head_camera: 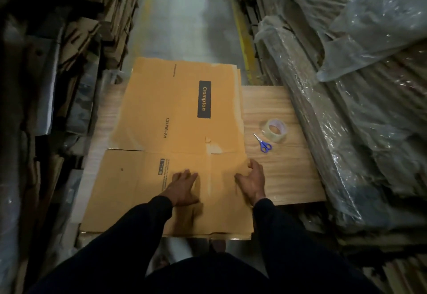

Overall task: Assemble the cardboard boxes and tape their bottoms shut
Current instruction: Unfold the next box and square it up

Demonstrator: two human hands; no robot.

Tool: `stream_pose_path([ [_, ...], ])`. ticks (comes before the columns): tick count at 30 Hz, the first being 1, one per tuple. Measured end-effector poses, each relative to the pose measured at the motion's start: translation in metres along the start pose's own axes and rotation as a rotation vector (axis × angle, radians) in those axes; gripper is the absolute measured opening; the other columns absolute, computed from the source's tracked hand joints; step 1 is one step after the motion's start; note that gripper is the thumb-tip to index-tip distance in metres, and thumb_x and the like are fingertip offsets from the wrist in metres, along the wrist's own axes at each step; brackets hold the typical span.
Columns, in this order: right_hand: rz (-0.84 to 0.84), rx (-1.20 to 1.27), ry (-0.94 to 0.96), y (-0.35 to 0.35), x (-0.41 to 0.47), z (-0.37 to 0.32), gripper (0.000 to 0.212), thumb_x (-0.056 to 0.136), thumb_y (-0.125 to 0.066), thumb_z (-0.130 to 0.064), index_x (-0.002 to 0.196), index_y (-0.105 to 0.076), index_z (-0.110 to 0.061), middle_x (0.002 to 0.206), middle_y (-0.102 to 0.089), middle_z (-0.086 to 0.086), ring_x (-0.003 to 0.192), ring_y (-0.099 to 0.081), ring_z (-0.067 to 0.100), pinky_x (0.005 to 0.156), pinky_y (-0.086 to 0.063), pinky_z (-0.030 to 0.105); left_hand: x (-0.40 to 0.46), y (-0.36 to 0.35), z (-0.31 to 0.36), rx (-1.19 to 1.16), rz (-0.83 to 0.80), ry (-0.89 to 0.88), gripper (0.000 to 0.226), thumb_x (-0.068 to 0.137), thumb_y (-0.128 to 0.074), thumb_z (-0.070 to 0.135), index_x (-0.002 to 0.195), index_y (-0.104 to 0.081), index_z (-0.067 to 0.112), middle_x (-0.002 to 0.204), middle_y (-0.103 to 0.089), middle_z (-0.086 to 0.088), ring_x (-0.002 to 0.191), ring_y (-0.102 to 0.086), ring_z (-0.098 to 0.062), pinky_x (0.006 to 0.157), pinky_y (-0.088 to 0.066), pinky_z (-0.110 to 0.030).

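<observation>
A flattened brown cardboard box (pixel 175 118), printed "Crompton" and "CEILING FAN", lies on a wooden table (pixel 282 173). Its near flaps reach the table's front edge. My left hand (pixel 183 186) lies flat on the near flap, fingers straight and pointing away from me. My right hand (pixel 253 181) rests on the same flap near the box's right edge, with its fingertips curled at that edge. A roll of clear tape (pixel 274 130) and blue-handled scissors (pixel 263 143) lie on the table to the right of the box.
Tall stacks of flat cardboard (pixel 76 39) line the left side. Plastic-wrapped cardboard bundles (pixel 360 99) rise on the right, close to the table. A grey floor aisle with a yellow line (pixel 242 37) runs ahead beyond the table.
</observation>
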State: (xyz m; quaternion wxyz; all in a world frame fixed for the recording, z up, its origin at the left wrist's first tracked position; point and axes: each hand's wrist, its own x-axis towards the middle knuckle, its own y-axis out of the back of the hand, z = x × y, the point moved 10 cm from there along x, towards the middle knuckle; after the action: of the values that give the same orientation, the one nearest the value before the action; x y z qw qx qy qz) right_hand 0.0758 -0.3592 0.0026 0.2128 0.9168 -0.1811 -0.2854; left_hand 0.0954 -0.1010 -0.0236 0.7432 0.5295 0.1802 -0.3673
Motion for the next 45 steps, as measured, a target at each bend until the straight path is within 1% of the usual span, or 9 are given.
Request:
stream_pose_path([
  [6, -0.38, 0.24, 0.072, -0.047, -0.068, -0.05, 0.044, 0.098, -0.075, -0.023, 0.141, -0.065, -0.031, 0.123, -0.072, -0.002, 0.117, -0.067, 0.018, 0.09, -0.056, 0.028, -0.01, 0.018, 0.016, -0.587, -0.06, -0.071, 0.119, 0.074, -0.041, 0.102, 0.168, -0.016, 0.033, 0.174, -0.02, 0.002, 0.16, -0.019, -0.029, 0.128, -0.019, -0.053],
  [9, -0.565, 0.226, 0.056, -0.084, -0.103, -0.048, 0.052, 0.098, -0.071, -0.022, 0.147, -0.059, -0.035, 0.145, -0.06, -0.006, 0.133, -0.055, 0.012, 0.112, -0.046, 0.035, -0.018, 0.032, 0.041, -0.934, -0.104, -0.154, 0.082, 0.094, -0.058, 0.074, 0.159, -0.036, 0.029, 0.152, -0.053, 0.003, 0.138, -0.05, -0.024, 0.117, -0.041, -0.052],
  [14, -0.506, 0.247, 0.014, -0.077, -0.102, -0.029, 0.045, 0.103, -0.061, -0.02, 0.147, -0.062, -0.028, 0.146, -0.061, -0.01, 0.136, -0.053, 0.011, 0.095, -0.043, 0.018, -0.028, 0.052, 0.052, -0.812, 0.062, -0.226, 0.031, 0.108, -0.046, 0.011, 0.137, -0.053, 0.016, 0.122, -0.068, -0.006, 0.113, -0.065, -0.028, 0.098, -0.058, -0.044],
  [19, -0.093, -0.24, -0.061, -0.005, -0.044, 0.008, 0.082, 0.086, -0.08, -0.052, 0.154, -0.046, -0.022, 0.156, -0.041, 0.011, 0.142, -0.042, 0.036, 0.117, -0.042, 0.048, -0.063, 0.082, 0.048, -0.89, 0.119, -0.309, 0.032, 0.11, -0.045, 0.009, 0.136, -0.055, 0.024, 0.123, -0.071, 0.0, 0.113, -0.069, -0.018, 0.082, -0.057, -0.021],
  [28, -0.459, 0.369, -0.122, -0.013, -0.015, -0.029, 0.043, 0.094, -0.079, -0.033, 0.128, -0.07, -0.007, 0.116, -0.079, 0.012, 0.112, -0.075, 0.032, 0.106, -0.056, 0.051, -0.082, 0.134, -0.002, -0.944, 0.151, -0.186, 0.044, 0.107, -0.057, 0.022, 0.151, -0.051, 0.026, 0.137, -0.069, 0.002, 0.122, -0.068, -0.021, 0.102, -0.057, -0.049],
  [33, -0.471, 0.298, 0.032, -0.025, -0.022, -0.08, 0.025, 0.102, -0.07, -0.022, 0.124, -0.072, -0.012, 0.117, -0.079, 0.008, 0.11, -0.075, 0.027, 0.104, -0.058, 0.047, -0.059, 0.153, -0.014, -0.652, 0.298, -0.066, 0.1, 0.094, -0.078, 0.017, 0.167, -0.009, 0.025, 0.158, -0.043, -0.007, 0.145, -0.044, -0.036, 0.118, -0.041, -0.059],
  [38, -0.402, 0.346, 0.096, -0.021, -0.042, -0.109, 0.012, 0.102, -0.069, -0.02, 0.113, -0.075, -0.02, 0.108, -0.081, 0.003, 0.105, -0.077, 0.024, 0.097, -0.061, 0.042, -0.058, 0.188, 0.059, 0.535, 0.541, 0.033, 0.126, 0.086, -0.08, 0.047, 0.164, 0.014, 0.013, 0.172, 0.006, -0.023, 0.157, 0.013, -0.049, 0.122, 0.007, -0.07],
  [41, -0.35, 0.363, 0.126, -0.016, -0.053, -0.129, 0.009, 0.103, -0.068, -0.019, 0.108, -0.075, -0.021, 0.097, -0.082, -0.002, 0.094, -0.078, 0.019, 0.086, -0.063, 0.037, -0.041, 0.19, 0.1, 0.733, 0.464, -0.036, 0.094, 0.102, -0.057, 0.037, 0.165, 0.004, 0.006, 0.166, -0.027, -0.025, 0.159, -0.014, -0.044, 0.125, 0.002, -0.07],
  [45, -0.244, 0.334, 0.155, 0.008, -0.054, -0.149, 0.006, 0.1, -0.069, -0.019, 0.101, -0.074, -0.022, 0.103, -0.081, 0.004, 0.098, -0.076, 0.025, 0.086, -0.063, 0.039, -0.021, 0.209, 0.11, 0.596, 0.365, 0.016, 0.104, 0.098, -0.065, 0.046, 0.166, 0.006, 0.013, 0.146, -0.05, -0.014, 0.124, -0.057, -0.032, 0.108, -0.038, -0.051],
])
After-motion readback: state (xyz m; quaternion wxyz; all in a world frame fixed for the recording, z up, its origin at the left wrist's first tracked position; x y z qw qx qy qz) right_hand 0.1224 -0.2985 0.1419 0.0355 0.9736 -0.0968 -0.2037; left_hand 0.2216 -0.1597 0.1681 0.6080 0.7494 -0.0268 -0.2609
